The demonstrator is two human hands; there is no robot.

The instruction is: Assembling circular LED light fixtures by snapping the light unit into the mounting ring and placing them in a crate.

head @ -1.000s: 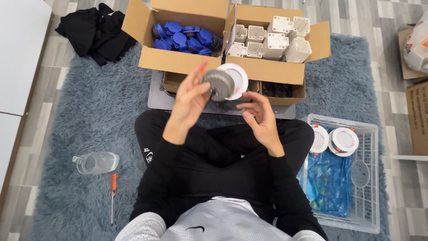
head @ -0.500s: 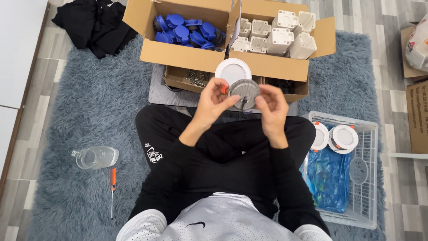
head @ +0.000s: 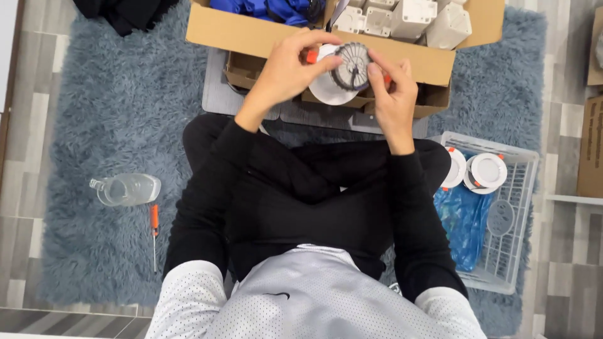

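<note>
Blue shag rug, upper centre of frame: left hand point(head: 282, 69) and right hand point(head: 392, 94) both grip a round lamp point(head: 342, 72) w/ finned back. Two finished lamps point(head: 477, 171) lie in basket point(head: 524, 207) at right; boxes point(head: 251, 31) of parts still full.

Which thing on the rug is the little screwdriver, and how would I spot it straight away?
Start at the shaggy blue-grey rug and look to the seated person's left side, where a clear plastic bottle lies on its side. Just below that bottle lies the screwdriver, pointing toward the camera wearer. Its bright orange handle and thin metal shaft set it apart from the see-through bottle.
</note>
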